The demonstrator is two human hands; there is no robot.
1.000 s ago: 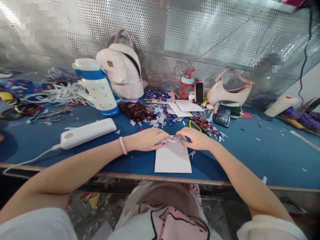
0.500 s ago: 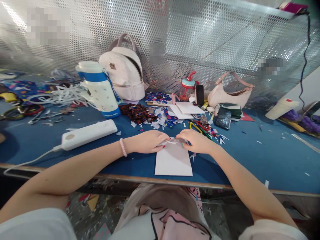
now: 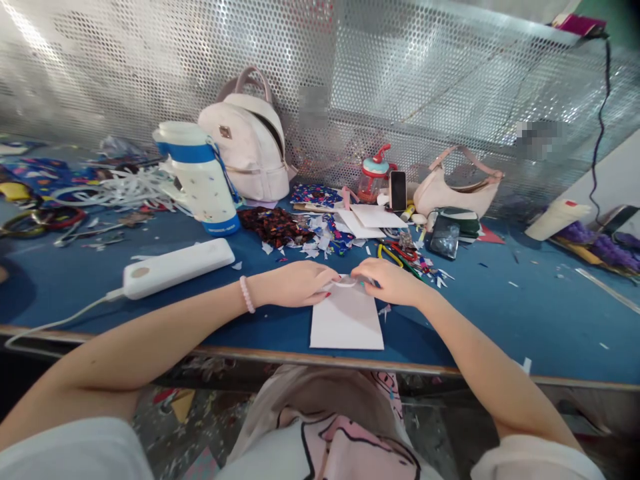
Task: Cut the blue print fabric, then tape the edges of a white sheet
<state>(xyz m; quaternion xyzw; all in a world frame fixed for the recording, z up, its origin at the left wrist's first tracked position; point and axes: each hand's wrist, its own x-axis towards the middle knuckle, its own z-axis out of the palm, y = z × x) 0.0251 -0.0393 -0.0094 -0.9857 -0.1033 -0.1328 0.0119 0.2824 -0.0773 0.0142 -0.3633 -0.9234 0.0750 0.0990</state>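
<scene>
Here at the far edge of the work, the flat white rectangular panel (image 3: 346,325) lies on the dark-blue surface (image 3: 510,303), near its front rim and square in front of the person, its longer axis apparently running away from the body, though the far end is partly covered; both hands sit at that far end, so the panel's bare part stretches from them back toward the person, and neither hand is clearly nearer! The left hand (image 3: 303,283) is at the far left corner, thumb and fingers drawn narrow and holding the panel there; the right hand (image 3: 391,280) is at the far right corner, fingers curled inward, but its fingertips are tucked from view, so I cannot tell how firmly they close. Bridging the gap between them, one thin white curved strip (image 3: 344,285)! Now the count: one panel, one strip, two hands, and beyond them two overlapping white card sheets (image 3: 383,216), one dark-screened phone (image 3: 397,191) propped upright, one cream backpack (image 3: 243,150), one pale-pink handbag (image 3: 453,197), one cream-and-blue jug (image 3: 200,183), one long white plastic device with a cable (image 3: 180,268), while the torn paper scraps (image 3: 323,237) are too many to count
</scene>
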